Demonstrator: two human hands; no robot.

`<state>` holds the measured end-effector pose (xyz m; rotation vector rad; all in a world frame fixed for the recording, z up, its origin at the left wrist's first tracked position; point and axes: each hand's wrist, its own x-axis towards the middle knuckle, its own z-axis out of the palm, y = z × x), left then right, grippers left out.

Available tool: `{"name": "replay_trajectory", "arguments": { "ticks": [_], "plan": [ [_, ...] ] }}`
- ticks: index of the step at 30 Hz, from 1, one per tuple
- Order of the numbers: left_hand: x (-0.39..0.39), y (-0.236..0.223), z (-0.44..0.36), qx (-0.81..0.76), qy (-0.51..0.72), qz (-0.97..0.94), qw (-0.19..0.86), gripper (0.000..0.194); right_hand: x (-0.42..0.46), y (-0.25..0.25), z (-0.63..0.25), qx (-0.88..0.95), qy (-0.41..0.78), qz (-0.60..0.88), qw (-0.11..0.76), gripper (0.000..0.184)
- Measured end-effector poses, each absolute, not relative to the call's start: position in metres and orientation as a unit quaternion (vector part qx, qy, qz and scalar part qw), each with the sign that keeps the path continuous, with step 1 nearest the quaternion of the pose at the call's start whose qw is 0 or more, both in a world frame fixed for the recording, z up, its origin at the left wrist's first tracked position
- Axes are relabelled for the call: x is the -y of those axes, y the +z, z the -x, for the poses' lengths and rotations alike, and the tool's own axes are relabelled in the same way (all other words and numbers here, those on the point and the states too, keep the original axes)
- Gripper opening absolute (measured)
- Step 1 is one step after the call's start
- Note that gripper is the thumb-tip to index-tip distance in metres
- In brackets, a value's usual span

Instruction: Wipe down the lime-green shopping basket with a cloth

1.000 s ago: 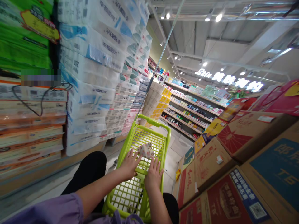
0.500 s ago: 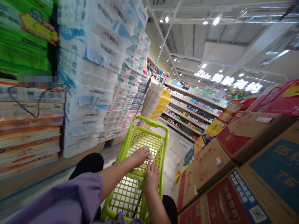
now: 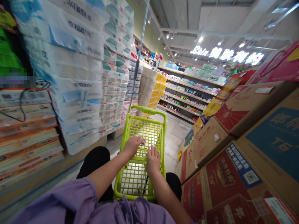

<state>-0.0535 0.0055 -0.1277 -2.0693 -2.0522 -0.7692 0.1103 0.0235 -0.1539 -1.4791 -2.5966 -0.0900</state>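
Note:
A lime-green plastic shopping basket [image 3: 142,161] with grid panels stands between my knees, its raised handle loop [image 3: 149,110] at the far end. My left hand [image 3: 133,147] is over the middle of the grid, fingers closed on a small whitish crumpled piece [image 3: 143,142], which looks like tissue; the fingers mostly hide it. To its right, my right hand [image 3: 153,160] lies flat on the grid near the right rim with fingers stretched out, holding nothing. A thin metal pole [image 3: 137,62] rises by the basket's far left corner.
Tall stacks of wrapped paper packs [image 3: 81,84] line the left side. Cardboard boxes [image 3: 212,130] are piled close on the right. A tiled aisle floor [image 3: 174,140] runs ahead to shelves of small goods [image 3: 184,90].
The view has shifted, and the basket appears more upright and closer to my body. My left hand has moved left, slightly away from the right hand. The right hand stays spread on the grid.

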Motion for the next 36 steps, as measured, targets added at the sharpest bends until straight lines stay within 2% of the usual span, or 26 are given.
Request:
{"name": "replay_trajectory", "arguments": {
  "ticks": [3,8,14,21,27,33,36],
  "plan": [
    [-0.003,-0.125,0.054,0.710,-0.256,0.652,0.079,0.042,-0.024,-0.153,-0.110,0.866,-0.030,0.493,0.078,0.080],
    [0.007,-0.126,0.051,0.653,-0.234,0.716,0.075,0.039,-0.025,-0.153,-0.113,0.867,-0.022,0.492,0.074,0.081],
    [0.008,-0.113,0.061,0.712,-0.251,0.653,0.071,0.043,-0.025,-0.153,-0.113,0.868,-0.015,0.491,0.076,0.082],
    [0.016,-0.125,0.043,0.612,-0.233,0.753,0.066,0.028,-0.024,-0.152,-0.113,0.865,-0.015,0.497,0.068,0.081],
    [0.016,-0.118,0.055,0.696,-0.227,0.677,0.070,0.040,-0.026,-0.153,-0.113,0.865,-0.022,0.495,0.074,0.083],
    [0.022,-0.125,0.041,0.617,-0.231,0.750,0.051,0.025,-0.027,-0.158,-0.113,0.862,-0.012,0.499,0.083,0.079],
    [0.018,-0.116,0.058,0.645,-0.248,0.721,0.051,0.032,-0.027,-0.158,-0.113,0.864,-0.012,0.497,0.082,0.081]
  ]
}}
